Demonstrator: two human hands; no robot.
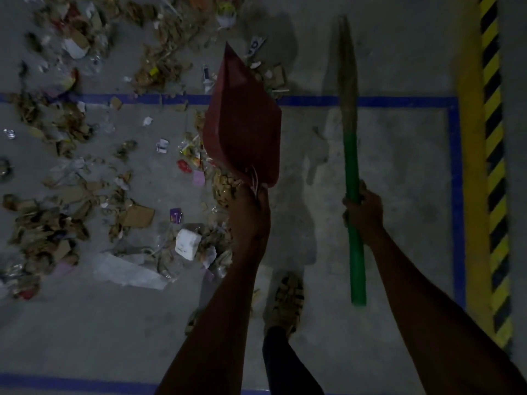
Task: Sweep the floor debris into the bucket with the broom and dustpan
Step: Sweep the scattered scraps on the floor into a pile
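Though dim, left hand [251,206] grip around dustpan [242,121], right hand [363,212] around broom [349,115].

The dustpan [242,118] hung in the left hand [251,206], left of the broom [351,155] held by the right hand [363,212]. Debris [71,166] lay scattered over the floor [399,166] to the left and far behind the dustpan. A foot [286,300] stood near, between the arms.

Bare forearms [228,295], dark trouser leg [282,363], tan strappy sandal [286,300].
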